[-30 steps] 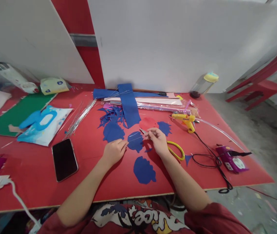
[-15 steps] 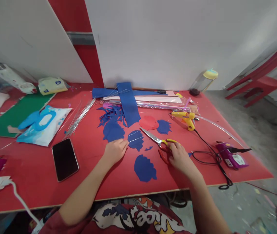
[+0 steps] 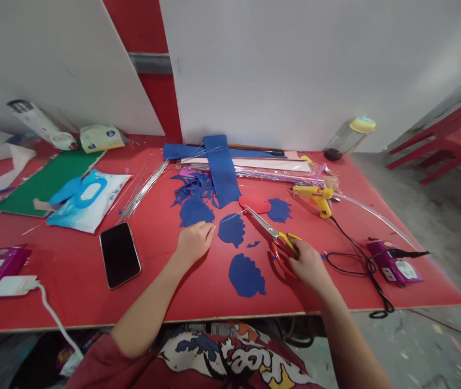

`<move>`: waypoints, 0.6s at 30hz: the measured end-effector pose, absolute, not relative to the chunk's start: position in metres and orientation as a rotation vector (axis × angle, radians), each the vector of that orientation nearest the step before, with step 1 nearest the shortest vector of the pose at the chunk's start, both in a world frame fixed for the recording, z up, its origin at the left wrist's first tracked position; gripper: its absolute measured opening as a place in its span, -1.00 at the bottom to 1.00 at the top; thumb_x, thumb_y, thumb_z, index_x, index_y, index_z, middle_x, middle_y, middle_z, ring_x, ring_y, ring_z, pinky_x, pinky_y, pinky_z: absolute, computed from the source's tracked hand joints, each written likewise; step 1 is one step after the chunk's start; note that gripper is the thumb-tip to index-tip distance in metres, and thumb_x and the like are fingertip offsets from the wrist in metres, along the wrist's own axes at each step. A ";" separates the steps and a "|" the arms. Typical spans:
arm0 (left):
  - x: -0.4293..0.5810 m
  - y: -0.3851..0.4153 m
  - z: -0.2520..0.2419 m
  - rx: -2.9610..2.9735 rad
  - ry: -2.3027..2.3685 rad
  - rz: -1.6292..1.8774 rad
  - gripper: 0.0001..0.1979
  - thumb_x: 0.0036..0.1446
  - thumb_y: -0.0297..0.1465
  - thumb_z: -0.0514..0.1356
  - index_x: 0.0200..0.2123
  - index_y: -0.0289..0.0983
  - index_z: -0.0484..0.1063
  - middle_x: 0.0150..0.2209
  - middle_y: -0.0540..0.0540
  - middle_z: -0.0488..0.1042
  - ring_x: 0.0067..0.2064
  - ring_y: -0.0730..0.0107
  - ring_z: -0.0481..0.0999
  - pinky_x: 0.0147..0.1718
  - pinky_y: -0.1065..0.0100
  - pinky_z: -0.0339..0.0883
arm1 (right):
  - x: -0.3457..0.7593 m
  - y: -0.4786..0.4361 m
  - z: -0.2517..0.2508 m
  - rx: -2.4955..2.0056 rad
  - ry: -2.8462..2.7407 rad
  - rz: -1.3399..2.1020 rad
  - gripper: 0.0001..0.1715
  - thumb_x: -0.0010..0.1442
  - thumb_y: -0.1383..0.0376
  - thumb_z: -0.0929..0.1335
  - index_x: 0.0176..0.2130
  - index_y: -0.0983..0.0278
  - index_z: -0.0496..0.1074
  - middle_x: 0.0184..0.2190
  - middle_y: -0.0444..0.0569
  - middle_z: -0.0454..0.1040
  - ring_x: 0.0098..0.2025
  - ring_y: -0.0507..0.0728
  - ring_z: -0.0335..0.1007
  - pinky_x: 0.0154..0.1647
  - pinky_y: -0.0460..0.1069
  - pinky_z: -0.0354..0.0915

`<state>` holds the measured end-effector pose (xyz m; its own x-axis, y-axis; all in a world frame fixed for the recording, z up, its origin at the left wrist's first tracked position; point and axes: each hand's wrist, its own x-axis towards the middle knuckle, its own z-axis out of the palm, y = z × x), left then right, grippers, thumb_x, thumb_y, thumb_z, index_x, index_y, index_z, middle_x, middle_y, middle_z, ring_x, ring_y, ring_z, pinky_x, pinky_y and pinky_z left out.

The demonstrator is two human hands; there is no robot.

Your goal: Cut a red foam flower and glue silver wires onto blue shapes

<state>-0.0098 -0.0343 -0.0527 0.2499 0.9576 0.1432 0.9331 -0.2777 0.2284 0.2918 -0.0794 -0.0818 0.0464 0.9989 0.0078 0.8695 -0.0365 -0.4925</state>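
Note:
My left hand (image 3: 195, 240) is closed in a pinch on a thin wire (image 3: 230, 218), which slants up to the right over a scalloped blue foam-like cutout (image 3: 232, 230). The wire's far end meets the tips of the scissors (image 3: 266, 224). Around the red and yellow handles of these scissors my right hand (image 3: 310, 265) is closed. Under the blade tips lies a rounded red cutout (image 3: 256, 203). Other blue cutouts lie close by: one nearer the table edge (image 3: 247, 275), one behind my left hand (image 3: 195, 210), and one on the right (image 3: 279, 209).
Blue strips (image 3: 222, 175), scraps (image 3: 193, 186) and a bundle of wires (image 3: 147, 189) lie at the back. On the right are a yellow glue gun (image 3: 317, 197), its cable and a purple power block (image 3: 394, 262). A phone (image 3: 120, 255) and wipes pack (image 3: 90, 200) lie left.
The view has shifted, so the table's contents appear further right. The scissors' tips have come to the end of the wire, over the red cutout. Both hands keep their grip.

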 end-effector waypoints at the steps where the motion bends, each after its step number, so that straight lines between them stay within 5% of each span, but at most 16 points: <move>1: -0.010 -0.035 -0.052 2.389 1.836 0.399 -0.67 0.24 -0.34 -0.07 -0.24 -0.24 0.50 -0.36 -0.10 0.53 -0.34 0.37 0.49 -0.47 0.42 0.18 | 0.292 -0.081 -0.078 -1.980 -1.789 0.574 -0.51 -0.16 0.44 0.23 -0.15 0.35 0.38 -0.12 0.15 0.45 -0.09 0.26 0.37 -0.06 0.13 0.25; 4: -0.010 -0.035 -0.052 2.358 1.860 0.408 -0.68 0.24 -0.35 -0.06 -0.25 -0.25 0.50 -0.36 -0.10 0.53 -0.34 0.35 0.50 -0.47 0.42 0.18 | 0.292 -0.087 -0.063 -1.867 -1.475 0.991 -0.60 -0.17 0.30 0.33 -0.24 0.31 0.38 -0.33 0.04 0.47 -0.30 0.19 0.38 -0.24 0.07 0.30; 9: -0.010 -0.036 -0.056 2.343 1.847 0.440 -0.68 0.23 -0.35 -0.06 -0.27 -0.26 0.49 -0.36 -0.12 0.52 -0.37 0.36 0.49 -0.47 0.41 0.20 | 0.280 -0.105 -0.048 -1.583 -1.149 1.610 -0.62 -0.15 0.13 0.45 -0.41 0.25 0.27 -0.57 -0.18 0.23 -0.56 -0.01 0.15 -0.54 -0.09 0.16; 18: -0.011 -0.034 -0.055 2.326 1.855 0.423 -0.67 0.23 -0.35 -0.07 -0.25 -0.26 0.49 -0.33 -0.14 0.52 -0.34 0.35 0.50 -0.45 0.42 0.24 | 0.266 -0.122 -0.069 -1.270 -1.092 1.779 -0.34 -0.18 -0.22 0.37 -0.22 0.14 0.33 -0.34 -0.05 0.30 -0.52 0.01 0.15 -0.62 -0.10 0.12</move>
<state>-0.0109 -0.0343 -0.0551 0.2019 0.9704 0.1328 0.9319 -0.2320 0.2789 0.2664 -0.1220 -0.0695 -0.2889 0.8782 -0.3811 -0.0573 -0.4133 -0.9088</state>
